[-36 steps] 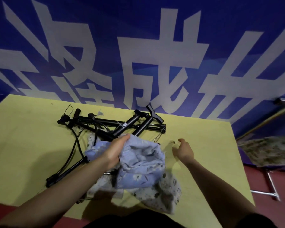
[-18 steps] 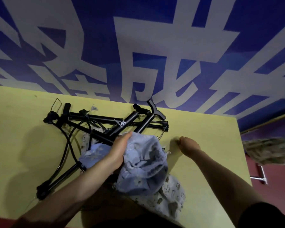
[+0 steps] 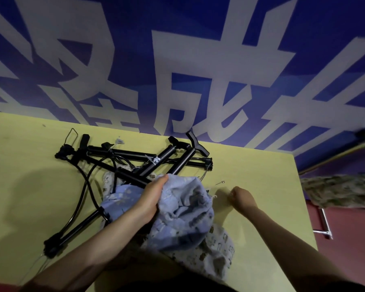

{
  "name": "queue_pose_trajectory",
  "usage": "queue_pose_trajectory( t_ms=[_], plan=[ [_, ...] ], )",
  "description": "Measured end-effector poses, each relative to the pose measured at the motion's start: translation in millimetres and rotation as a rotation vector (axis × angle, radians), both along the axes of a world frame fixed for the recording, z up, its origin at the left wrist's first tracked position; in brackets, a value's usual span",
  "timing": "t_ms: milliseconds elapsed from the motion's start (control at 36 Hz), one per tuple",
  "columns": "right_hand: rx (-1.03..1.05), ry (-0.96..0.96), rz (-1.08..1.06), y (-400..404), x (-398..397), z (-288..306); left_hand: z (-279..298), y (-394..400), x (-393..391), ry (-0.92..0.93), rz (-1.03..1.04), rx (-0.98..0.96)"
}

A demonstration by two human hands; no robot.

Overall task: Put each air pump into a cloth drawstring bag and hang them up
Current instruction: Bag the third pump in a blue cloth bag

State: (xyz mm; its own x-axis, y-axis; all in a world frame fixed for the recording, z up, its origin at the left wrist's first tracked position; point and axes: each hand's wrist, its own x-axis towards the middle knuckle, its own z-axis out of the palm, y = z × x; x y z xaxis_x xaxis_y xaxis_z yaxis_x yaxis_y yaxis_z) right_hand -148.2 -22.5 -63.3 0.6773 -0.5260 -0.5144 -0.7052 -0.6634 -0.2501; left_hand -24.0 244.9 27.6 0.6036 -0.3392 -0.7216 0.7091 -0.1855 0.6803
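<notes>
- On the left of the yellow worktop [image 3: 25, 157], a tangle of black metal air pumps [image 3: 135, 163] with T-handles and trailing rubber hoses lies crossed. They look rigid and fairly heavy; a barrel is the surest place to hold.
- At centre, the left hand [image 3: 151, 199] has its grip closed on a bunched pale blue cloth drawstring bag [image 3: 183, 216], soft, light and floppy, resting over a printed grey one [image 3: 217, 251].
- Further right, the right hand [image 3: 241, 198] is curled; what its grip holds cannot be told.

Pumps [image 3: 135, 163] behind bags [image 3: 183, 216] on table [image 3: 261, 218]
</notes>
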Motion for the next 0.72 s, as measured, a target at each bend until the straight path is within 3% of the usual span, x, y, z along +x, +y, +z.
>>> queue_pose_trajectory(
  t_ms=[194,278,333,417,528,722],
  plan=[
    [0.447,-0.711,-0.408,51.9,-2.8,74.5,24.2,22.4,-27.5,-0.022,-0.053,-0.125],
    [0.714,-0.922,-0.339,97.8,-3.2,122.0,26.1,29.3,-38.9,-0.035,-0.031,-0.130],
    [0.803,-0.936,-0.216,132.1,-11.0,135.8,22.3,33.0,-45.5,-0.065,0.001,-0.128],
    [0.828,-0.802,-0.066,173.3,-19.3,118.3,28.4,37.4,-61.3,-0.081,-0.015,-0.164],
    [0.755,-0.635,-0.032,197.2,-27.7,81.9,34.5,48.0,-75.3,-0.038,0.061,-0.207],
    [0.538,-0.610,0.068,214.0,-48.6,69.2,18.8,99.1,-94.1,-0.087,0.194,-0.183]
  ],
)
